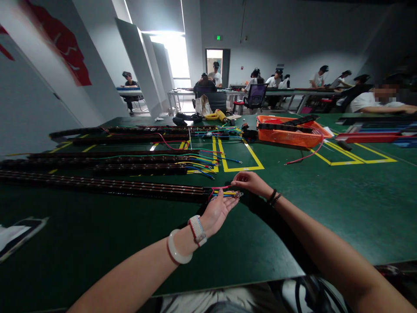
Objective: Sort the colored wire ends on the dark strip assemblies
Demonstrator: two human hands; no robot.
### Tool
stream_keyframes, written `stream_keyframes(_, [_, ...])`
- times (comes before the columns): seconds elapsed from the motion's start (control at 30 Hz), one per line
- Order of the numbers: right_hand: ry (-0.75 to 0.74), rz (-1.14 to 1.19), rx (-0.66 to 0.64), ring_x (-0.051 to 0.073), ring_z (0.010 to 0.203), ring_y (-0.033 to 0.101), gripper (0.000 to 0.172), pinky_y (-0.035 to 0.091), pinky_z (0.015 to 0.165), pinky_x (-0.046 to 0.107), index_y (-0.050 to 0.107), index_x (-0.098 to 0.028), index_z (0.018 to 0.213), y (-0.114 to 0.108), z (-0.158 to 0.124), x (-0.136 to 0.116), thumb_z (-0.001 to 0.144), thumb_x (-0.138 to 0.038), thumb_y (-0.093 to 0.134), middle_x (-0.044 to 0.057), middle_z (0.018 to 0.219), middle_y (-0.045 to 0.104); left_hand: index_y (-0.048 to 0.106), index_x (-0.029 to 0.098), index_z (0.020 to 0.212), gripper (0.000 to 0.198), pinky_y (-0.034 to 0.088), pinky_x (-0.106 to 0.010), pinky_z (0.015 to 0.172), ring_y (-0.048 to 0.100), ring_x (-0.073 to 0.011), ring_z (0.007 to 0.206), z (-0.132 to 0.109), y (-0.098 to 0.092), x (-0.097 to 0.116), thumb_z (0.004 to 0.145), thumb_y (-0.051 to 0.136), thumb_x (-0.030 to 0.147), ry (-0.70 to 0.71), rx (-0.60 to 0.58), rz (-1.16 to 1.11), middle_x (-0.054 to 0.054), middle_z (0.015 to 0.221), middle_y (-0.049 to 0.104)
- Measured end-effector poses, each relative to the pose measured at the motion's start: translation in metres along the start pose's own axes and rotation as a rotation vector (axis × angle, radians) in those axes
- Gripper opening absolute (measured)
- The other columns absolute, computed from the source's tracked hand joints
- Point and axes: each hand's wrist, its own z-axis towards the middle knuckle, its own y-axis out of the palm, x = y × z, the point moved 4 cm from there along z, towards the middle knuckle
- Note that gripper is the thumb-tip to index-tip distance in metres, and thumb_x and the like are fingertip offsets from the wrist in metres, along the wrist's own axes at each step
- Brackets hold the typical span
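A long dark wire harness (156, 189) lies across the green table, its right end splitting into yellow, blue and red wires with ring lugs. Under that end is my left hand (219, 211), palm up with fingers stretched out; the yellow wires (230, 193) lie over its fingers, and the thumb points up beside them. My right hand (249, 181) pinches the tip of the red wire (224, 187), just above and right of my left fingertips. Behind, more harnesses (140, 168) lie side by side with loose lugged ends.
An orange basket (286, 138) holding dark parts stands at the back right, a red wire trailing from it. A yellow heat gun (217, 115) lies at the far edge. Yellow tape marks the green table (325, 208). Several people sit beyond; one person (365, 102) is at the right.
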Motion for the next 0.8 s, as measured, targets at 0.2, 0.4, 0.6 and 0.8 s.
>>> stream_keyframes(0.2, [0.023,-0.166,-0.222,0.007,0.05,0.037,0.053,0.024,0.047,0.022,0.06,-0.013,0.064,-0.013,-0.011,-0.015,0.075,-0.064,0.052,-0.002,0.055,0.051,0.055,0.004,0.107,0.039,0.04,-0.039,0.103,0.059,-0.0234,0.109,0.0,0.0,0.0,0.094,0.034,0.034,-0.008,-0.013,-0.006,-0.022,0.116,0.06])
stream_keyframes(0.4, [0.006,-0.192,-0.446,0.008,0.049,0.04,0.051,0.025,0.047,0.022,0.063,-0.012,0.065,-0.005,-0.017,-0.021,0.076,-0.062,0.052,-0.001,0.055,0.054,0.055,0.006,0.106,0.038,0.04,-0.038,0.103,0.056,-0.0221,0.112,-0.001,0.0,0.0,0.094,0.033,0.035,-0.026,0.026,-0.006,-0.021,0.123,0.056])
stream_keyframes(0.6, [-0.029,-0.223,-0.324,0.008,0.052,0.037,0.051,0.024,0.048,0.022,0.062,-0.013,0.068,-0.005,-0.012,-0.018,0.078,-0.062,0.049,-0.002,0.058,0.052,0.059,0.004,0.098,0.044,0.04,-0.039,0.102,0.059,-0.024,0.108,-0.002,-0.001,-0.001,0.093,0.034,0.04,-0.037,0.028,0.046,-0.024,0.114,0.06])
stream_keyframes(0.8, [-0.033,-0.305,-0.184,0.009,0.053,0.04,0.05,0.024,0.049,0.023,0.061,-0.014,0.069,-0.001,-0.008,-0.009,0.081,-0.06,0.047,0.0,0.06,0.055,0.059,0.006,0.087,0.046,0.042,-0.041,0.099,0.064,-0.0231,0.095,-0.005,0.003,-0.001,0.094,0.03,0.04,-0.027,-0.006,0.089,-0.022,0.098,0.067])
